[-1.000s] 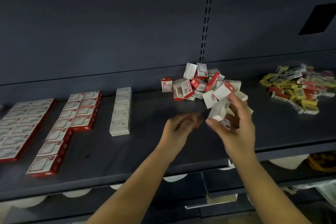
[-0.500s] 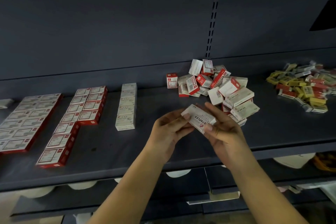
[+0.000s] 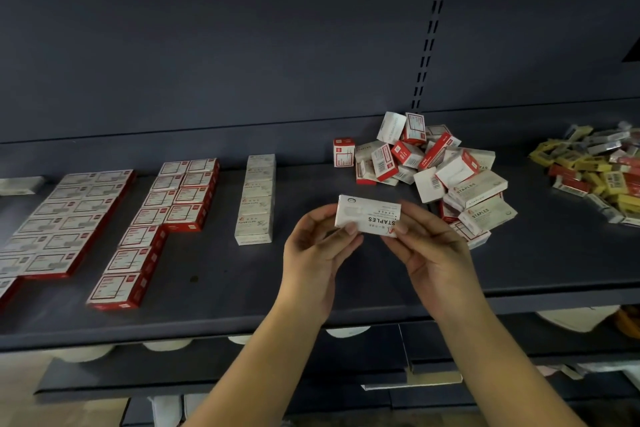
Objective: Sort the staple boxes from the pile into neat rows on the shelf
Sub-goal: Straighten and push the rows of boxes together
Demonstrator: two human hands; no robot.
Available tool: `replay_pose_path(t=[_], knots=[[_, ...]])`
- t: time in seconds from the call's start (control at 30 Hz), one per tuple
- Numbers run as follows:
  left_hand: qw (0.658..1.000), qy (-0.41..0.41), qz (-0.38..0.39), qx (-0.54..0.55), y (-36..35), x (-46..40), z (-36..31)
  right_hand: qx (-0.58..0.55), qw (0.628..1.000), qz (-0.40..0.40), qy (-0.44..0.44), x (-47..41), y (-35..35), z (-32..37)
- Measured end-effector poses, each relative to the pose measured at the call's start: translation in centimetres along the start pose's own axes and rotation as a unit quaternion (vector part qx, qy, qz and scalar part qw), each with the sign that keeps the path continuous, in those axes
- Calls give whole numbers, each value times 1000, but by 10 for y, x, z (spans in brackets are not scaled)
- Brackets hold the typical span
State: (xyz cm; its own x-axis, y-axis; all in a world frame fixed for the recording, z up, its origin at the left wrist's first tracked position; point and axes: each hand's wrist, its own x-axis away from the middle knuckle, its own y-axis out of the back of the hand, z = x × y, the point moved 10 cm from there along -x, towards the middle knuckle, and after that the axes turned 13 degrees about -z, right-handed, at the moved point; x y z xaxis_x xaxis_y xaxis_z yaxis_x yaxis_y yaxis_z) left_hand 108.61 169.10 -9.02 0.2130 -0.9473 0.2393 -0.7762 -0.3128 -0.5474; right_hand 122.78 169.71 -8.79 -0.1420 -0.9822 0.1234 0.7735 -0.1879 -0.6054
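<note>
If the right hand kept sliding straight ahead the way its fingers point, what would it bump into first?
The right hand points up-left, its fingers already on the white staples box. Beyond that lies bare shelf, then probably the back wall; depth is hard to judge.

Shelf (image 3: pixel 214 291) layout: rows of boxes (image 3: pixel 65 218) far left, second block of rows (image 3: pixel 162 218) right of them, single column of boxes (image 3: pixel 257 199) next. Pile (image 3: pixel 433 170) at centre-right toward the back; another pile (image 3: pixel 602 166) far right. Held box (image 3: pixel 369 215) sits above the shelf between left hand (image 3: pixel 317 250) and right hand (image 3: pixel 429 253), just near-left of the centre pile.
</note>
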Motion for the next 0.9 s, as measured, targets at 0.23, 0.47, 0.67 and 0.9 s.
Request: replay_pose_path(t=[0.23, 0.47, 0.67, 0.9], knots=[[999, -28, -28, -7, 10, -2, -8, 17, 1000, 8, -14, -6, 0, -15], [990, -72, -59, -108, 21, -14, -30, 113, 993, 13, -44, 2, -6, -29], [986, -52, -8, -159, 15, -9, -24, 174, 981, 89, -13, 15, -38, -28], [996, -30, 5, -86, 23, -7, -27, 76, 997, 12, 27, 11, -30, -25]])
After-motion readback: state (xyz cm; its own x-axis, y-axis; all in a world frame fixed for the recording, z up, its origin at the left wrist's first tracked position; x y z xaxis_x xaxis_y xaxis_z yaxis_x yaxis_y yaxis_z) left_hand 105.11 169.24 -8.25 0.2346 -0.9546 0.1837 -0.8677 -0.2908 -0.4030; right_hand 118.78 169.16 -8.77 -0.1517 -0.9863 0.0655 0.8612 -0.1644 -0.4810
